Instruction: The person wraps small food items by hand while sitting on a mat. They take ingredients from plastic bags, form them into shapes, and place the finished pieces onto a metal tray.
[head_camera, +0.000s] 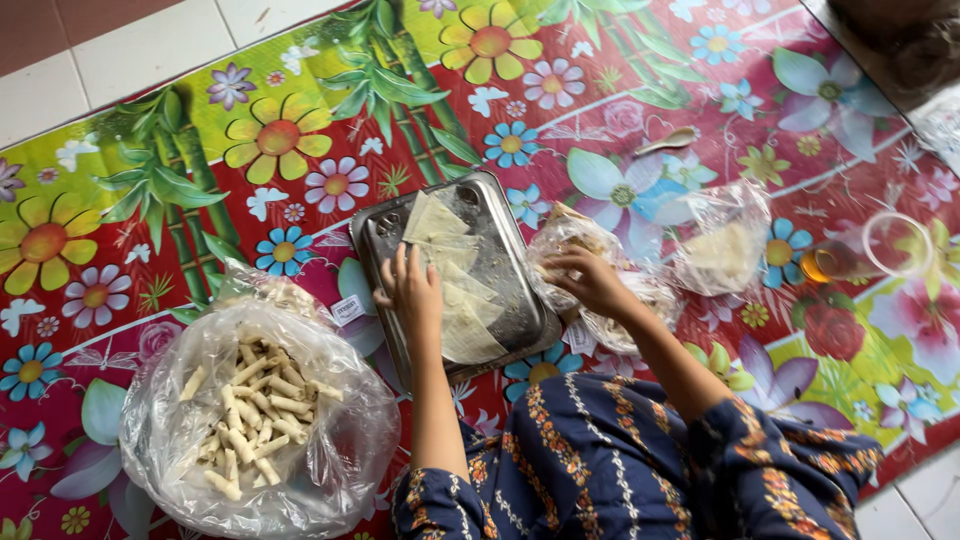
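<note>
Left hand (413, 290) lies open on one metal tray (520, 300); right hand (590, 280) grips one plastic bag (560, 240).

Open mat (300, 90) lies beyond the metal tray (385, 240), on its far side, with nothing standing there. Left of the tray, the big clear bag of rolled sticks (255, 420) crowds the near corner. Right of the tray, two small plastic bags (570, 240) and (725, 245) sit packed close together, then a glass (835, 262) farther out; a spoon (668, 141) lies beyond them.
</note>
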